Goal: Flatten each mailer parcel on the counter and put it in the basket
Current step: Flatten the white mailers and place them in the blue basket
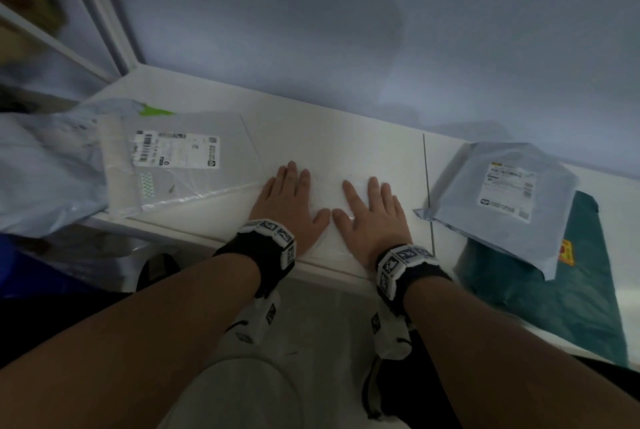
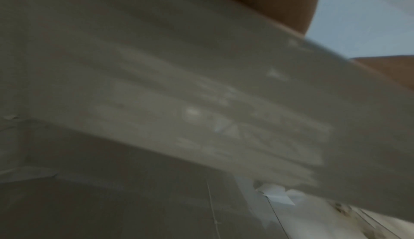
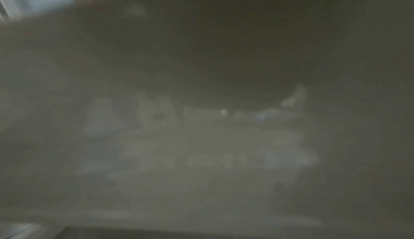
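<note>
A white mailer (image 1: 329,186) lies flat near the front edge of the white counter (image 1: 346,124). Both hands press on it, palms down and fingers straight: my left hand (image 1: 289,200) on its left part, my right hand (image 1: 372,212) on its right part, thumbs nearly touching. A clear-and-grey mailer with a label (image 1: 180,158) lies left of the hands. A blue-grey labelled mailer (image 1: 498,200) lies to the right, on top of a dark green mailer (image 1: 561,293). Both wrist views are dark and blurred, filled by the white mailer (image 2: 201,110) close up. No basket can be made out.
A pale blue plastic bag (image 1: 41,169) bulges at the far left past the counter's edge. A white shelf frame (image 1: 104,13) stands at the back left. A grey wall (image 1: 346,30) runs behind the counter. Floor and my shoes show below.
</note>
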{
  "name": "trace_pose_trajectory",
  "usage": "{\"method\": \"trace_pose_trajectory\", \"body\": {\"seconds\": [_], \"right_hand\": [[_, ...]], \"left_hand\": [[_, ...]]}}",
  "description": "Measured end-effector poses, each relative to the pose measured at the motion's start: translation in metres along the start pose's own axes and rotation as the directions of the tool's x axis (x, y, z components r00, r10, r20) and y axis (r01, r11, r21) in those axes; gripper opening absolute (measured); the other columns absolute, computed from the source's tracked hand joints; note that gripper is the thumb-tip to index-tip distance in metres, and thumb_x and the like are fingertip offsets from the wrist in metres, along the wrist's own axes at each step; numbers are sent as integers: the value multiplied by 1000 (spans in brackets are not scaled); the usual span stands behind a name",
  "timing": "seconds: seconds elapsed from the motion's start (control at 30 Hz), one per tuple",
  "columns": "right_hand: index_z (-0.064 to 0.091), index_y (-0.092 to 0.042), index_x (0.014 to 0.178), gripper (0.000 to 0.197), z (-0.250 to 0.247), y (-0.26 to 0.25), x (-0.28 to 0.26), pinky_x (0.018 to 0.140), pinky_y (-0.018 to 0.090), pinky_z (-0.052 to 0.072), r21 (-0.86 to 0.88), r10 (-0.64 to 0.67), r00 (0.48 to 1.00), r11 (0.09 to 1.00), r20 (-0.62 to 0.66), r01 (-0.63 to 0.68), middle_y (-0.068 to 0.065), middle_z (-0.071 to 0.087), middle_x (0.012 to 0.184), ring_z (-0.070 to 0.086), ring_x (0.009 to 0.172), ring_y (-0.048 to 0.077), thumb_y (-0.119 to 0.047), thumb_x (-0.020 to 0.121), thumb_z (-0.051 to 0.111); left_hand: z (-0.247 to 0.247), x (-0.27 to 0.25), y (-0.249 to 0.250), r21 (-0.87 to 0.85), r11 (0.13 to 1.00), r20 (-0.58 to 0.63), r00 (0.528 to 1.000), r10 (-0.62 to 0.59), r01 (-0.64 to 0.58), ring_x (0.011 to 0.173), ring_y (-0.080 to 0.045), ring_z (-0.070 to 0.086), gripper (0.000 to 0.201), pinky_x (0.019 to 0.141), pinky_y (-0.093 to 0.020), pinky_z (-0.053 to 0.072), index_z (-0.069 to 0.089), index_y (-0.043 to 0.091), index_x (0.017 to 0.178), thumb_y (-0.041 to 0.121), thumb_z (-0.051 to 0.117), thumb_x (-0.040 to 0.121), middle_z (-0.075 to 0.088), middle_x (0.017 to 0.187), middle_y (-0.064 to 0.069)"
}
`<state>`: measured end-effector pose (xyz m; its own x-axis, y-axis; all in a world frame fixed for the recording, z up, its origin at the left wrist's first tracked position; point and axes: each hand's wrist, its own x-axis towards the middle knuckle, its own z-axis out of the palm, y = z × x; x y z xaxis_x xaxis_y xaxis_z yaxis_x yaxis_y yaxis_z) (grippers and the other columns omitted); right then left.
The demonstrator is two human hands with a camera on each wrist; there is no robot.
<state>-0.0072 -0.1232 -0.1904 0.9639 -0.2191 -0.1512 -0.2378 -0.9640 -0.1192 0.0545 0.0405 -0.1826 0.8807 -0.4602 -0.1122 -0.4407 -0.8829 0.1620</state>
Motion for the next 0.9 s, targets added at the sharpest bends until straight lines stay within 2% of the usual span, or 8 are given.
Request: {"method": "trace_pose_trajectory", "body": {"seconds": [0.13,0.23,0.67,0.9], "right_hand": [[-4,-43,154,67,-2,0,1,122,42,-2,8,7,999,1000,34,-7,7,-12,164,-10,151,28,-67,94,13],[-4,-43,154,67,-2,0,0,123,41,-1,1,9,1000,1000,30,-9,7,-11,164,-9,151,28,-67,94,13],[-5,-42,154,69,-3,3,-1,122,42,-1,-18,-32,999,999,40,32,9,-12,164,-9,151,29,-68,95,16],[-3,-43,154,68,-7,4,-5,122,40,-1,1,-34,997,999,65,34,7,-12,164,-10,151,28,-68,95,20]], "left_hand": [[-6,-8,-2,-17,999,10,999,-39,39,149,-23,-2,78,121,-36,2,2,7,154,53,26,96,-3,162,-10],[-9,-16,-5,16,1000,31,999,-14,13,149,-23,-2,73,120,-35,1,1,6,153,49,23,98,-3,162,-10],[0,-20,-9,42,999,31,999,11,-12,149,-23,-6,73,121,-39,-1,-2,10,154,53,17,98,-8,162,-10],[-2,-25,-12,14,999,40,998,39,-40,149,-22,-9,68,120,-40,-4,-5,21,154,53,16,98,-13,161,-7]]}}
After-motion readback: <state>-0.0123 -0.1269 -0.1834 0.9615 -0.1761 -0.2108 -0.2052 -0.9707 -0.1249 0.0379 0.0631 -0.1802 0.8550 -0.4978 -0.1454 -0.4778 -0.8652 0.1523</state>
